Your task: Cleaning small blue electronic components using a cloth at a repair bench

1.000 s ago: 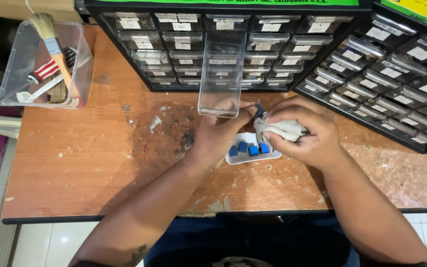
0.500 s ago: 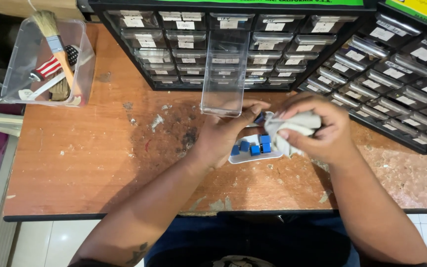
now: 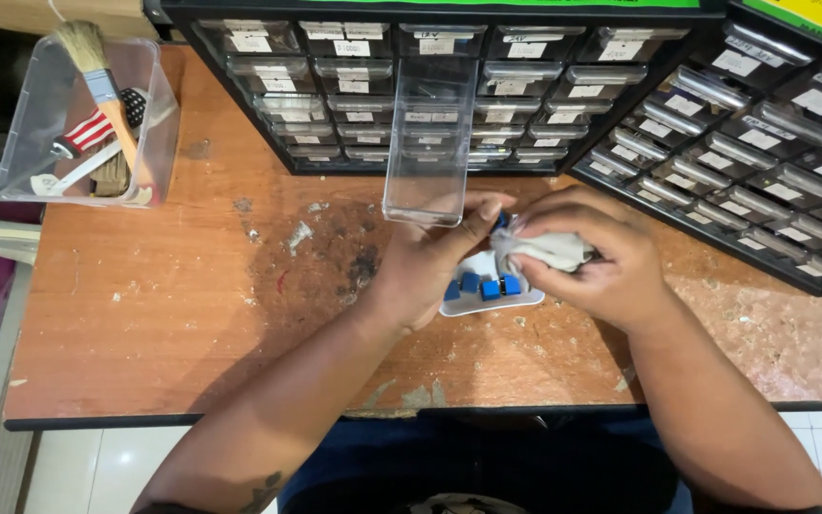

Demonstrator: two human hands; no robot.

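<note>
A small white tray (image 3: 487, 303) lay on the desk (image 3: 164, 314) near the person, holding several small blue parts (image 3: 480, 284) in a row. The left hand (image 3: 425, 262) rested just left of it, thumb raised against a blue part (image 3: 501, 221) at the cloth's edge; its grip was closed on that part. The right hand (image 3: 592, 257) was closed on a crumpled pale cloth (image 3: 549, 249), held just above the tray's right end. A clear drawer (image 3: 427, 143), seemingly without contents, stood pulled out of the far drawer cabinet (image 3: 449, 86); a second cabinet (image 3: 763, 133) stood angled at right. At far left a clear plastic bin (image 3: 49, 105) held a paintbrush (image 3: 102, 81) and a striped-handled tool (image 3: 92, 131).

Compared with half a second earlier, the cloth had shifted slightly lower and the left thumb had risen to meet it; tray, drawer and bin had kept their places
</note>
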